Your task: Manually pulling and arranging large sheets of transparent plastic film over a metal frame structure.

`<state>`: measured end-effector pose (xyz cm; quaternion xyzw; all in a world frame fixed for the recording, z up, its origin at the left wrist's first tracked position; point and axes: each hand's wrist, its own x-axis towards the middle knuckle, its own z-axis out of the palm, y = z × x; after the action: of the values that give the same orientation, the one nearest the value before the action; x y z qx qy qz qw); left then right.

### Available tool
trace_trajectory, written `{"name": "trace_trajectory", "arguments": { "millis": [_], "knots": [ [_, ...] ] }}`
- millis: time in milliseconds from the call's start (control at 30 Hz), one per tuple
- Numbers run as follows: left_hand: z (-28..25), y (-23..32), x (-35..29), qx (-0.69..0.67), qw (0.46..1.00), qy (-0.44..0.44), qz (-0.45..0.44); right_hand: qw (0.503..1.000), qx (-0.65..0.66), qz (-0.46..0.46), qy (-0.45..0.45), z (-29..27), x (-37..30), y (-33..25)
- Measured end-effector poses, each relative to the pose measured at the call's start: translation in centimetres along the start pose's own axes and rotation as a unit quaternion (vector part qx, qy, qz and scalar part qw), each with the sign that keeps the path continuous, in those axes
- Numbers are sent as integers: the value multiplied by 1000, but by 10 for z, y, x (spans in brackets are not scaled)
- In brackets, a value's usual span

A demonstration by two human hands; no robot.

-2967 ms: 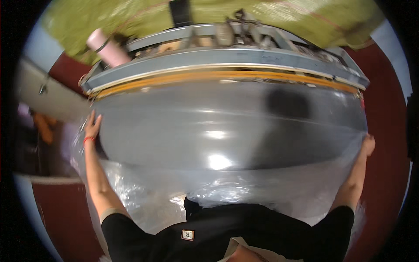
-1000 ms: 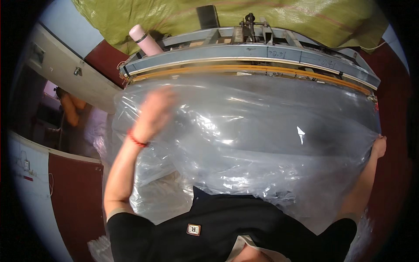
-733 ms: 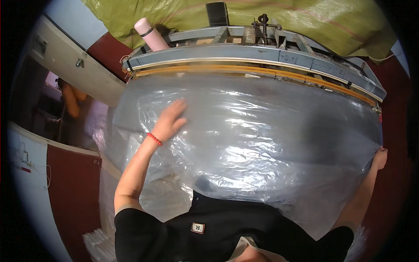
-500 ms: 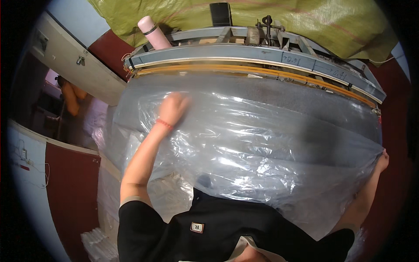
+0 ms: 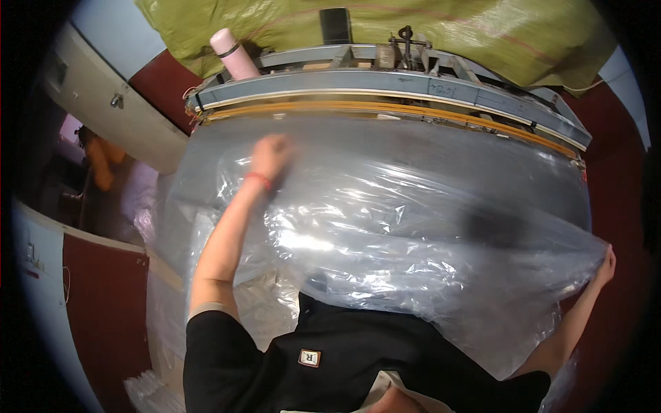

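A wide sheet of clear plastic film (image 5: 385, 227), wrinkled and shiny, lies over a grey tabletop (image 5: 344, 131) and reaches down to my front. My left hand (image 5: 270, 157) is closed in a loose fist at the film's far left part; its fingers are partly smeared by motion, and the film seems gathered in them. At the far right, my right hand (image 5: 606, 266) pinches a corner of the film and holds it taut beyond the table's side. Folds run from that corner across the sheet.
Along the table's far side runs a grey metal frame (image 5: 289, 81) with orange strips (image 5: 385, 107). A pink bottle (image 5: 234, 54) and a dark flat object (image 5: 335, 26) stand behind it, before a yellow-green woven sheet (image 5: 468, 34). Left are a door (image 5: 103, 89) and bundled plastic (image 5: 155, 392).
My right hand has drawn the film's corner slightly outward and nearer to me. My left hand has shifted slightly farther away over the table. The whole view has shifted a little.
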<state>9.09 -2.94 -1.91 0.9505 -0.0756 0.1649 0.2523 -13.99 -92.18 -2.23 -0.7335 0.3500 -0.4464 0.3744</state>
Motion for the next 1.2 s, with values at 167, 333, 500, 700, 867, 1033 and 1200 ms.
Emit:
{"name": "trace_trajectory", "arguments": {
  "millis": [167,333,500,700,867,1033,1200],
  "knots": [
    [-28,25,32,-274,934,208,-93,998,-13,69,2,83,17,-37],
    [5,-65,55,-328,873,304,-195,978,-101,-174,51,222,-15,-55],
    [20,-148,84,-305,885,312,-162,994,87,-63,-11,299,-20,-58],
    [22,-163,95,-341,873,314,-151,994,77,-71,21,312,-27,-77],
    [16,-157,95,-318,872,322,-188,994,88,-49,51,309,-8,-58],
    [13,-155,91,-394,831,339,-197,991,117,0,56,304,-17,-76],
    [3,-130,84,-397,844,279,-227,975,181,47,-122,281,-35,-95]
  ]
}}
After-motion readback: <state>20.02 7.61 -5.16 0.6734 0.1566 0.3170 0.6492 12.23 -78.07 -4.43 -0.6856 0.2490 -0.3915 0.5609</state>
